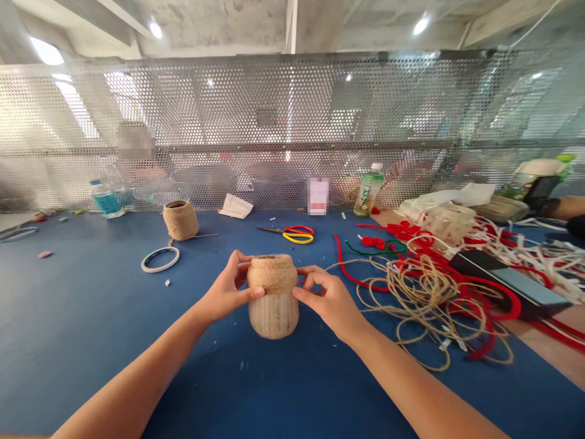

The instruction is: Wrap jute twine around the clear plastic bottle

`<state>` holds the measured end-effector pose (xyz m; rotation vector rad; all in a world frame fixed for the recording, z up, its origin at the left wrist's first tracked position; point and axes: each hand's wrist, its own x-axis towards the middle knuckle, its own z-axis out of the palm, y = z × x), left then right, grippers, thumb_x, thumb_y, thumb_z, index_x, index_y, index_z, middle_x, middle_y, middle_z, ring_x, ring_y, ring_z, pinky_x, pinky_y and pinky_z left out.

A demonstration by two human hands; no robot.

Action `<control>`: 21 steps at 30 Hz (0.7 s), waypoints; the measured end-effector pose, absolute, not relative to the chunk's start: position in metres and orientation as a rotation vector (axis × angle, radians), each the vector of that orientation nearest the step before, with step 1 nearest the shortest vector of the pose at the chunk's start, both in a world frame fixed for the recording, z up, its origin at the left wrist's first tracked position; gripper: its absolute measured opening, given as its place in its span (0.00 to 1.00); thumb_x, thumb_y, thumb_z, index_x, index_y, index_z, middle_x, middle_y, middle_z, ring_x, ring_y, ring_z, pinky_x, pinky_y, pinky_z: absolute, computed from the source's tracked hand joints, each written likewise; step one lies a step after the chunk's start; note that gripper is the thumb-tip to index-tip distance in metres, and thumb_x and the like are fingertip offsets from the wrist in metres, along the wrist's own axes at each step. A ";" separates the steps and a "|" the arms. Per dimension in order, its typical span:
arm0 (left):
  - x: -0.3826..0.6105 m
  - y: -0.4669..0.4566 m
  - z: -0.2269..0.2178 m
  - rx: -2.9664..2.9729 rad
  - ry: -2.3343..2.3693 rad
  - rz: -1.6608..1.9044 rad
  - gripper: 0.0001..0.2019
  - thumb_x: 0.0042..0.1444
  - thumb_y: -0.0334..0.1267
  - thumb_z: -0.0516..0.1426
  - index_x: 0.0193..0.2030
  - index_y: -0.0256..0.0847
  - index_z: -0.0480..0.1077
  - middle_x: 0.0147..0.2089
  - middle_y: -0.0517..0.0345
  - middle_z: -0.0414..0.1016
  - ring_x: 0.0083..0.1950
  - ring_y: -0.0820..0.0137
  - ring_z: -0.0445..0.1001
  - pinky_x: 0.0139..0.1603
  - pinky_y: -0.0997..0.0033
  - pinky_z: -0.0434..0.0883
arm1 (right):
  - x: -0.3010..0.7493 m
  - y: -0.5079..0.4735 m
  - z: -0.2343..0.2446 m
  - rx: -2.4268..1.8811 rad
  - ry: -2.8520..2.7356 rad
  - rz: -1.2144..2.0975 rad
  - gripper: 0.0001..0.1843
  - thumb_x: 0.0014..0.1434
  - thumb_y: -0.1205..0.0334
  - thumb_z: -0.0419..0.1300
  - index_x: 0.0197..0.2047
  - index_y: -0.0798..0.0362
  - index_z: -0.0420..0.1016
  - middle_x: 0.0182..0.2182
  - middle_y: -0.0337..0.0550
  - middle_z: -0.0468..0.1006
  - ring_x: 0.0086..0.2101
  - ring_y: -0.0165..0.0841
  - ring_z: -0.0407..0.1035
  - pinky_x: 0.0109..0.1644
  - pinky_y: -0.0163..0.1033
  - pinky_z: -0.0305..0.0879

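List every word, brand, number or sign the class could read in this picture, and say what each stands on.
No text can be read with certainty.
Green bottle: marks like writing on its label, too blurred to read.
Blue-labelled bottle: any lettering is too small and blurred to read.
White and pink card: blurred into blocks, unreadable.
Jar in the hands: no writing shows.

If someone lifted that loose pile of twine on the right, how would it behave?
The twine would probably sag, since it lies in slack loops. It may snag, as loops cross the red cords. It might also tug at the right hand, toward which one strand appears to run.
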<state>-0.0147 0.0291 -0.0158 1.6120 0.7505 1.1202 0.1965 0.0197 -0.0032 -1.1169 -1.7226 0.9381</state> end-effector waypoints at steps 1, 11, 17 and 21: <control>-0.015 0.029 -0.016 1.615 0.745 1.111 0.23 0.46 0.46 0.61 0.38 0.43 0.50 0.47 0.52 0.68 0.47 0.65 0.68 0.45 0.66 0.64 | 0.197 0.020 -0.003 -1.125 -1.725 0.938 0.14 0.48 0.59 0.61 0.19 0.54 0.62 0.44 0.45 0.71 0.49 0.38 0.64 0.43 0.40 0.59; -0.020 0.028 -0.010 1.580 0.801 1.063 0.15 0.55 0.45 0.54 0.42 0.42 0.54 0.50 0.53 0.64 0.49 0.68 0.65 0.48 0.69 0.62 | 0.195 0.017 0.001 -1.181 -1.748 0.924 0.08 0.48 0.61 0.60 0.22 0.54 0.70 0.45 0.45 0.70 0.47 0.37 0.65 0.39 0.38 0.61; -0.013 0.025 -0.011 1.552 0.969 1.111 0.15 0.55 0.44 0.51 0.46 0.40 0.56 0.52 0.51 0.61 0.53 0.65 0.62 0.52 0.65 0.61 | 0.194 0.018 -0.001 -1.154 -1.758 0.832 0.09 0.49 0.61 0.58 0.21 0.54 0.69 0.42 0.46 0.72 0.43 0.36 0.68 0.35 0.37 0.63; -0.007 0.020 -0.009 1.637 1.034 1.146 0.19 0.53 0.45 0.52 0.48 0.38 0.55 0.51 0.49 0.63 0.53 0.63 0.64 0.52 0.63 0.62 | 0.192 0.015 -0.001 -1.143 -1.759 0.788 0.09 0.49 0.62 0.59 0.21 0.55 0.68 0.40 0.45 0.72 0.35 0.32 0.68 0.29 0.34 0.61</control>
